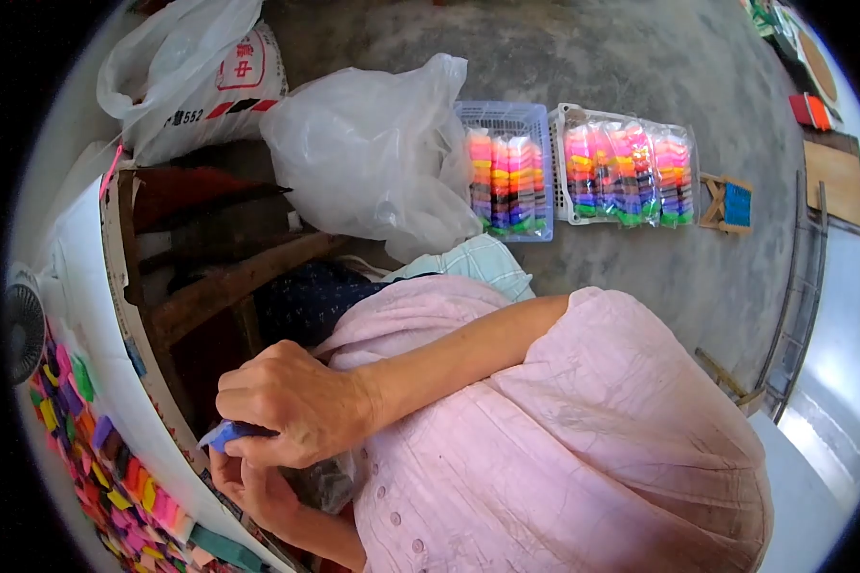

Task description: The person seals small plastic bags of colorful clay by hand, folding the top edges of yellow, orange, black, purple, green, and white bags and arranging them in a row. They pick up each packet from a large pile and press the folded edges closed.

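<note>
A small blue packet (227,435) is pinched in my right hand (291,401), whose fingers are curled and whose knuckles face up. Just below it, the fingertips of my left hand (263,489) are closed at the packet's lower edge, partly hidden by my right hand. Crumpled clear plastic (334,482) shows between my left hand and the pink shirt. Both hands are beside the edge of a white-covered table (143,382).
Many coloured packets (115,487) lie on the table near a small fan (24,332). Beyond my right arm are a large translucent bag (363,153), a printed white sack (215,100), a blue basket (549,172) and a white basket (561,167) holding bagged coloured packets.
</note>
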The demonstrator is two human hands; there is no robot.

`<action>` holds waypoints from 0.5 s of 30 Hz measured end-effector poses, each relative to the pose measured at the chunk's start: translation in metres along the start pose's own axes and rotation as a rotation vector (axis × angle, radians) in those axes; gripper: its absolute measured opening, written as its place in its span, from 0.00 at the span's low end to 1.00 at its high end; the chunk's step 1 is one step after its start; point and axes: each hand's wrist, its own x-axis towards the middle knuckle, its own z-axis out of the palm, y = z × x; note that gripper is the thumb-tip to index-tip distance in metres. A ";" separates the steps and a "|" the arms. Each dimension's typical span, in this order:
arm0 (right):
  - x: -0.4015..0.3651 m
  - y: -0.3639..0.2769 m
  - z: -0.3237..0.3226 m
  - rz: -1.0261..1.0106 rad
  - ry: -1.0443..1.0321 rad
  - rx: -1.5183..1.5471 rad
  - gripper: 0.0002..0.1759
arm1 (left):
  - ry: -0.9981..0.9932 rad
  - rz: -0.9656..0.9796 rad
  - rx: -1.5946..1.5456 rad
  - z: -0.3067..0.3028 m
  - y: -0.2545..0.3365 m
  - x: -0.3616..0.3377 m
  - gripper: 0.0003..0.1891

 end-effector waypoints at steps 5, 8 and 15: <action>0.000 -0.001 0.001 0.042 -0.008 0.000 0.17 | -0.054 -0.087 -0.084 0.000 -0.004 -0.001 0.18; 0.001 -0.004 -0.001 0.126 -0.043 0.008 0.18 | 0.009 -0.056 -0.031 -0.006 -0.008 -0.004 0.17; 0.000 0.001 0.006 0.134 -0.081 0.055 0.18 | 0.018 -0.017 0.000 -0.001 -0.008 -0.005 0.17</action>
